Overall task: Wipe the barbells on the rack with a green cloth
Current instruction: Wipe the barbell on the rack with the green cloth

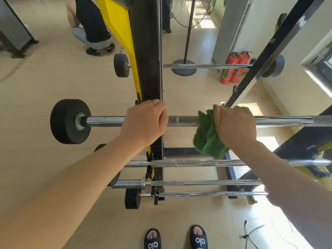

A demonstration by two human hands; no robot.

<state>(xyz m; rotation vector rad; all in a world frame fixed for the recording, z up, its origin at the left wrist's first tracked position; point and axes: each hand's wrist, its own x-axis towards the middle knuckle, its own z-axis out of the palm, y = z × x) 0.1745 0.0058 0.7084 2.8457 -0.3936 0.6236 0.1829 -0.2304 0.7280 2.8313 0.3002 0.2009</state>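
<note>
A chrome barbell [183,121] with a black end weight [69,121] lies across the black and yellow rack [147,56] at chest height. My left hand [143,123] is wrapped around the bar right beside the rack's upright. My right hand [233,124] presses a crumpled green cloth [206,135] around the same bar, further right; the cloth hangs down below my palm. Another barbell [206,66] rests higher on the rack. Three more barbells [188,163] sit on lower pegs, partly hidden behind my forearms.
A second rack upright [269,51] slants up at the right. Two red fire extinguishers [233,69] and a standing fan's base [184,67] are beyond the rack. A person crouches at top left [91,33]. My feet in black slippers [176,239] stand on the wooden floor.
</note>
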